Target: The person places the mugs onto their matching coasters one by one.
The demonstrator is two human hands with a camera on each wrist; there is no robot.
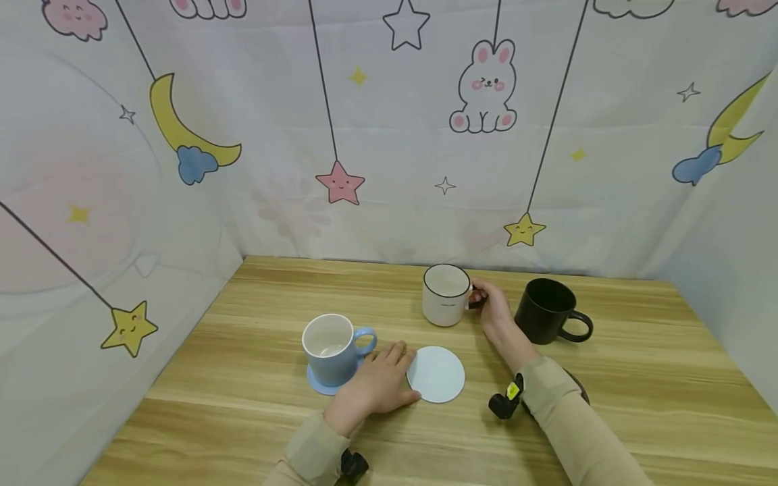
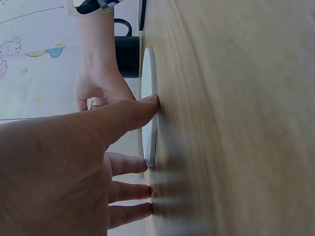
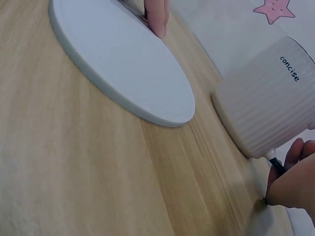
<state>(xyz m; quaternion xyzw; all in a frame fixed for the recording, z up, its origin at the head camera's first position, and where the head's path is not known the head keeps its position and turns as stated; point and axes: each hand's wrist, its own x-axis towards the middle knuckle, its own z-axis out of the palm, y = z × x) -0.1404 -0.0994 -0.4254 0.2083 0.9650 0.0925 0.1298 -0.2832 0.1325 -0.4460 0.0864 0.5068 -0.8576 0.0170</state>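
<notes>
My right hand (image 1: 495, 310) grips the black handle of a white mug (image 1: 444, 307) with a dark rim, which stands upright at the back of the table. "Concise" is printed on this mug in the right wrist view. My left hand (image 1: 384, 381) rests low over the wood, fingers spread and fairly straight. Its thumb and index finger touch the edge of a round white coaster (image 1: 436, 374) lying flat. Just left of that hand, a blue mug (image 1: 334, 358) sits on a blue coaster (image 1: 317, 385), handle towards the hand.
To the right of my right hand stands a black mug (image 1: 545, 314), its handle pointing right. A dark round rim (image 1: 580, 388) shows partly behind my right sleeve. The wooden table (image 1: 243, 378) ends at a patterned cloth (image 1: 389, 223) at the back.
</notes>
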